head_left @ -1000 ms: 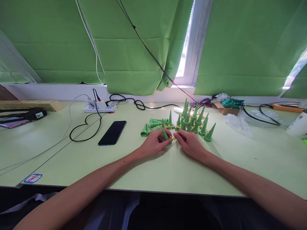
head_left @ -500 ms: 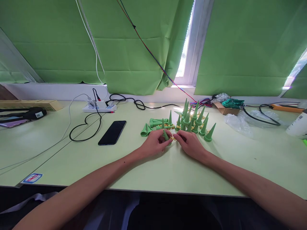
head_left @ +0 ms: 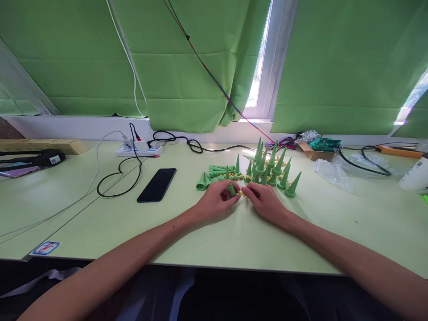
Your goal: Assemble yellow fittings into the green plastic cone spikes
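Left hand (head_left: 216, 198) clamped round a slim, tapering green cone (head_left: 232, 189), tilted; right hand (head_left: 265, 203) pinching small yellow fitting (head_left: 240, 193) at its side. Behind: matching flared-base cones (head_left: 261, 166), mostly upright, clustered.

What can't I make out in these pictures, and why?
Head view: slim green plastic cone, lower end mostly hidden by left hand.
Head view: small yellow piece, shape too small to tell, partly covered by right hand.
Head view: white plastic bottle, cut off by right edge.
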Motion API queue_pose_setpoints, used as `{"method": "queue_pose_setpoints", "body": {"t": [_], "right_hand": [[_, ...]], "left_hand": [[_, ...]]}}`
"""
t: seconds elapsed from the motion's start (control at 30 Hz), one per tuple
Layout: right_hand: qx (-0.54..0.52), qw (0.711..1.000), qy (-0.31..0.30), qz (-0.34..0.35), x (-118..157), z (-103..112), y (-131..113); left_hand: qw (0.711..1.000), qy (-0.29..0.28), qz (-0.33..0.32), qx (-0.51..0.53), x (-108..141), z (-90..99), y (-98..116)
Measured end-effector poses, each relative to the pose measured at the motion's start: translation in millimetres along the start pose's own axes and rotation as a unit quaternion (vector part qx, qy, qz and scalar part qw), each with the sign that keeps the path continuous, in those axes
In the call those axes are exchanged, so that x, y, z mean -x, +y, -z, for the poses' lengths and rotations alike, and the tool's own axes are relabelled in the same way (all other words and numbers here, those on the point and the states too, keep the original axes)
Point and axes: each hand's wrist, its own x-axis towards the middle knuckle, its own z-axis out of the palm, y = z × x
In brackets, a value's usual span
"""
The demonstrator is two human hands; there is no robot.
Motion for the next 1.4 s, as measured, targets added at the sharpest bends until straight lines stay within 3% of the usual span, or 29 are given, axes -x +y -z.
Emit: {"method": "queue_pose_setpoints", "body": {"t": [0.9, 1.13, 1.4], "right_hand": [[-0.001, 0.999, -0.039, -0.007, -1, -4, 8], [-0.010, 1.000, -0.005, -0.013, 0, 4, -3], [-0.061, 0.997, -0.038, 0.027, 0, 8, -6]], "left_hand": [[1.000, -0.011, -0.002, -0.003, 2, -1.3, 3], [0.994, -0.015, 0.066, 0.086, -1, 2.2, 10], [0.988, -0.019, 0.093, 0.125, -2, 4.1, 12]]}}
